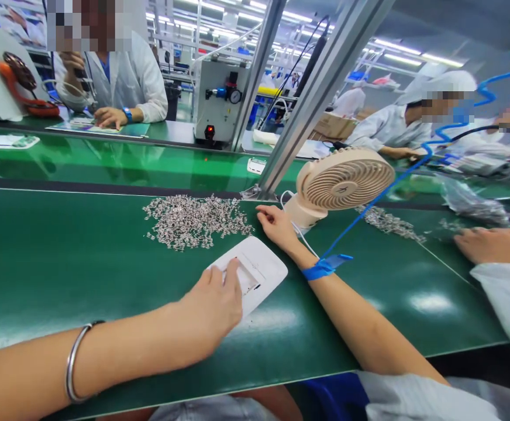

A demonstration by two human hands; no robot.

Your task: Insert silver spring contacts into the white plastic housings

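My left hand (220,298) grips the near left edge of a white plastic cover (270,266), its fingertips over a rectangular recess in the cover. The cover lies tilted across the green table, rounded end away from me. At the right edge of a heap of small metal clips (189,219), my right hand (278,227) has its thumb and fingers drawn together; whatever is between them is hidden or too small to tell. A blue wrist strap (323,268) with a coiled cord goes round my right wrist.
A beige fan (343,181) stands just beyond my right wrist, by a metal post (312,99). More small parts (390,224) lie to the right, near a co-worker's hands (492,245). Across the green belt (106,164), another person works at a bench.
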